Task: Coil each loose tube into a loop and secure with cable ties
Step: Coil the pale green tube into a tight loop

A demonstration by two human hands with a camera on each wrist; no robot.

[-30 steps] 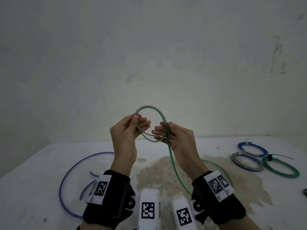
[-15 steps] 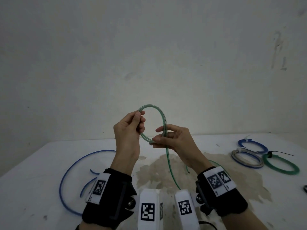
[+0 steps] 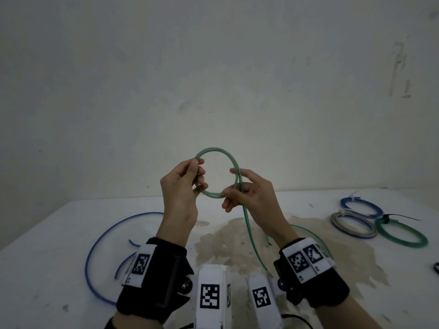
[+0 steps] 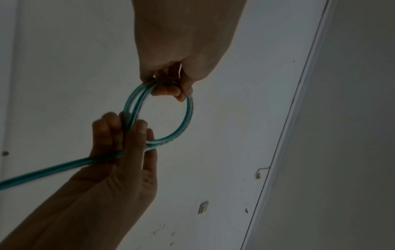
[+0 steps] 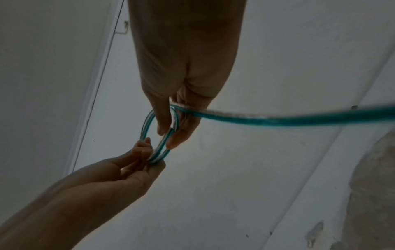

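A translucent green tube (image 3: 234, 162) is wound into a small two-turn loop, held up in front of the wall. My left hand (image 3: 198, 174) pinches the loop's left side between thumb and fingers. My right hand (image 3: 237, 186) grips the right side, where the turns cross. The tube's tail (image 3: 249, 233) hangs from there to the table. In the left wrist view my left hand (image 4: 171, 88) pinches the loop (image 4: 188, 115), with my right hand (image 4: 128, 133) opposite. In the right wrist view the tail (image 5: 278, 119) runs off right from my right hand (image 5: 171, 132).
A long loose blue tube (image 3: 95, 243) lies curved on the white table (image 3: 47, 281) at the left. Three tied coils sit at the right: blue (image 3: 342, 203), grey and blue (image 3: 332, 219), and green (image 3: 401, 244) with a black cable tie (image 3: 386, 219). A brownish stain (image 3: 225, 245) marks the table's middle.
The loop has opened from a narrow oval into a wider, rounder ring. My right hand has moved right and up along the coil, and the hanging tail has swung with it.
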